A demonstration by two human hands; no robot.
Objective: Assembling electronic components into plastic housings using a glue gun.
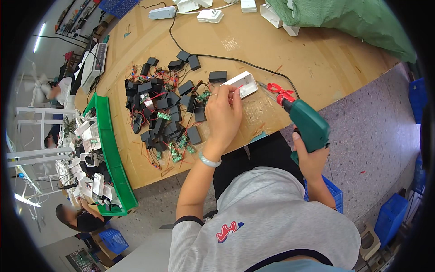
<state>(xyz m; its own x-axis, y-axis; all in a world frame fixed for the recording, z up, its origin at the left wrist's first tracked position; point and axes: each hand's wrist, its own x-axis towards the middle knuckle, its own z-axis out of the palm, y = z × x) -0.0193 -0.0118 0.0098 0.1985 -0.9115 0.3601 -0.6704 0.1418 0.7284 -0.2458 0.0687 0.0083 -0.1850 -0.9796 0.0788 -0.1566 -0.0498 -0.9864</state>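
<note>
My left hand (223, 113) is closed at the near left end of an open white plastic case (248, 86). Its thumb and fingers pinch a red wire (241, 85), which pokes out over the inside of the case; the rest of the wire is hidden. In my right hand (311, 156) is a green soldering gun (310, 124) with a red front, gripped by its handle. Its metal tip points up and left, just right of the case and apart from it. Beside my left hand lies a pile of black boxes (163, 103) with wires and green circuit boards (175, 153).
A black cord (235, 59) crosses the cardboard-covered table (312, 59). White chargers (210, 16) and a green cloth (344, 18) lie at the far side. A green tray (108, 149) full of white parts stands left. Another person (84, 217) sits beyond it. A blue crate (333, 192) is by my right arm.
</note>
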